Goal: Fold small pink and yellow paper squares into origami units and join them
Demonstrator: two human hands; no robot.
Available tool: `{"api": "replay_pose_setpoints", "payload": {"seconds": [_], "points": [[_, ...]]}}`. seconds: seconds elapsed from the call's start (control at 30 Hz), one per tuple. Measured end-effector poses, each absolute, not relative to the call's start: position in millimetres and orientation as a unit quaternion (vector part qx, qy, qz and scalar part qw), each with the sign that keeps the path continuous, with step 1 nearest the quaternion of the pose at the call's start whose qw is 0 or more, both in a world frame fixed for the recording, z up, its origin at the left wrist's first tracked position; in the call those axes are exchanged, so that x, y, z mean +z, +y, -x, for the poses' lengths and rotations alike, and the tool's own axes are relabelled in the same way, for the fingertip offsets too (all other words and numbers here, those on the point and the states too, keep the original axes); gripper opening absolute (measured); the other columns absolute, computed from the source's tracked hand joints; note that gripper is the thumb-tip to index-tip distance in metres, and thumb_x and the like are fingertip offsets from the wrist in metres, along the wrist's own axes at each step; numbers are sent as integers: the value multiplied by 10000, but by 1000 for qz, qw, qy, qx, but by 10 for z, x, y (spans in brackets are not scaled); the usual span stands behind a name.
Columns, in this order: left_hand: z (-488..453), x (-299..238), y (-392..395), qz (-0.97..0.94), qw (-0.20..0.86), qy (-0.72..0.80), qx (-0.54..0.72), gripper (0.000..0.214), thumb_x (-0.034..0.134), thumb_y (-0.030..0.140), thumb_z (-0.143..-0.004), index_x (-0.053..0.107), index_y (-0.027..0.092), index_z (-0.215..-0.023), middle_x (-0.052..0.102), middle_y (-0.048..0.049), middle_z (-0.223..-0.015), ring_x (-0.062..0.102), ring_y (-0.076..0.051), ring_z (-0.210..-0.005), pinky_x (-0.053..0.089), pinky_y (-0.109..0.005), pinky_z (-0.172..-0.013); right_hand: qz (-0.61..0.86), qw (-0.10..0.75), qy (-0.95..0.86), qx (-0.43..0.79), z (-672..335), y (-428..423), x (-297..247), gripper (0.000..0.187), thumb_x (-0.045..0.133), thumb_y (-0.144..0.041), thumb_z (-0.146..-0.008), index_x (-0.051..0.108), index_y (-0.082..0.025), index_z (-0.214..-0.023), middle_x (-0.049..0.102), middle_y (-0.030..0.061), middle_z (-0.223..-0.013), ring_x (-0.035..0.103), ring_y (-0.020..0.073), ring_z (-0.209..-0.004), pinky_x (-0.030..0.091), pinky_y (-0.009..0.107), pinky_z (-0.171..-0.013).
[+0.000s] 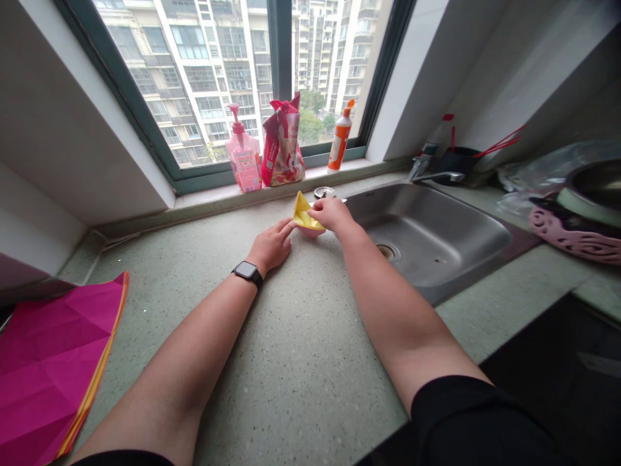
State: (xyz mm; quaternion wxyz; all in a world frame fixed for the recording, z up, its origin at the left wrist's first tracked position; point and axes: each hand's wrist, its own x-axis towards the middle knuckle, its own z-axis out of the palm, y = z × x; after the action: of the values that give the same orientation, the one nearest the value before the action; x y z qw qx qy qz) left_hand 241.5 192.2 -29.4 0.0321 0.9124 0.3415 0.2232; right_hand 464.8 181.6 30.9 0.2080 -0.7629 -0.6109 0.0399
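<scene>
The yellow piece (300, 210) sits with its pink base (311, 232) at the far side of my worktop (291, 362), with the sink (436, 220) at its 3 o'clock. My right hand (331, 213) has its grip pinched on the yellow, coming in from 3 o'clock, which probably gives me fine control. My left hand (272, 248) reaches its fingertips to the edge at 8 o'clock, presumably as a brace; whether that grip actually grasps, I can't tell. The pump bottle (246, 158) at 10 to 11 o'clock and orange bottle (339, 142) at 1 stand on the sill (317, 178), likely leaving my hands room.
</scene>
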Motion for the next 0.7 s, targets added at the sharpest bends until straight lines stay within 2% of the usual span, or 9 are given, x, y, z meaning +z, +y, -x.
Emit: {"api": "replay_pose_setpoints", "payload": {"seconds": [0.7], "points": [[-2405,-315,1957,-917,22,332,222,574,606,203,-1012,544,275,-1577,573,-87,-1641,664,-274,-1386,582,-416,-1151,757,201,-620,41,-4569,1819,335,186,722,-353,-982,854,-223,-982,825,52,-976,698,204,-874,449,297,-718]]}}
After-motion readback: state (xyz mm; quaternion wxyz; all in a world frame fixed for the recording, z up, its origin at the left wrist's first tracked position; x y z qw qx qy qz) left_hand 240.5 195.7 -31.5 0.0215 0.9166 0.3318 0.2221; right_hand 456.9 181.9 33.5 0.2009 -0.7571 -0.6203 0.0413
